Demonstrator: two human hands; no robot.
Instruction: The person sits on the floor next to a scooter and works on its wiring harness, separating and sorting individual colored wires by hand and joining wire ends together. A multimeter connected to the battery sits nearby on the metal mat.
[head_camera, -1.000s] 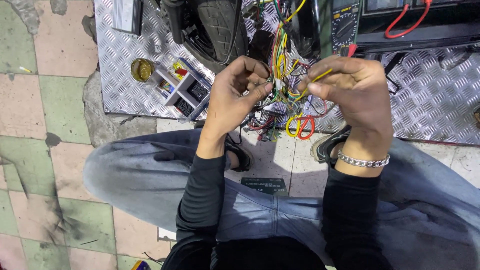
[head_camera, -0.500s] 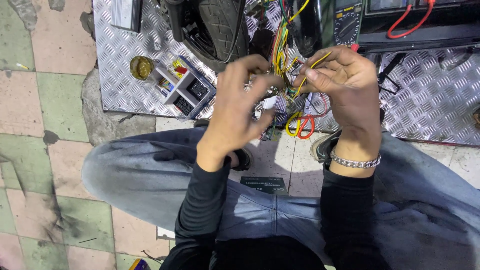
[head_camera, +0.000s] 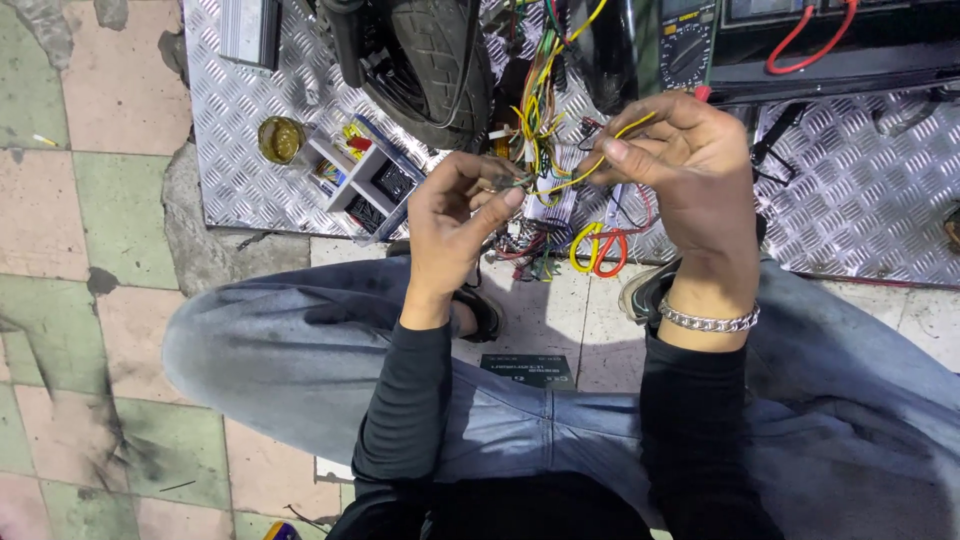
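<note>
Since a second ago both hands drifted slightly right. My left hand (head_camera: 455, 215) pinched the yellow wire (head_camera: 570, 180); right hand (head_camera: 680, 160) gripped its far end, above the wire bundle (head_camera: 545, 235). Best kept taut, clear of neighbouring strands.

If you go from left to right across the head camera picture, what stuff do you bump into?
Grey metal box → small brass-coloured tin → little parts tray → black tyre → left hand pinching wires → yellow wire → right hand with a silver bracelet → red cable.
</note>
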